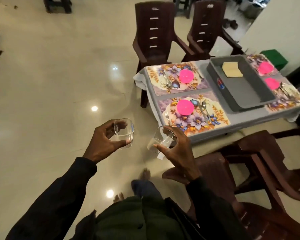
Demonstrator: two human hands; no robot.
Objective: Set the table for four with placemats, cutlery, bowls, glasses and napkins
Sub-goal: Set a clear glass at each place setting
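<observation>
The left hand's (103,145) fingers (109,129) and thumb curl round a clear glass tumbler (125,131), fingers on its far side and the thumb tip pressed to its near wall. The right hand (179,150) grips a second tumbler (160,140) the same way, thumb on the near side and fingers wrapped over the far rim. Both tumblers are held in the air over the pale tiled floor (50,84), well apart from each other, and the second one hangs just short of the near corner of the table (204,69). Dark sleeves (59,196) run back from both wrists. The table, under a grey cloth, carries four floral placemats. The nearest placemat (218,117) holds a pink bowl (185,107) with a spoon and fork (203,108) to the bowl's right. The placemat beyond it (155,73) has its own pink bowl (186,76) with cutlery (167,81) to its left. Two more pink bowls (265,68) (271,83) stand on the mats along the table's far right side. Between the two pairs of mats lies a grey tray (246,90) holding folded beige napkins (231,69) at its far end. Dark brown plastic chairs (154,32) stand behind the table, and more stand at the near right.
</observation>
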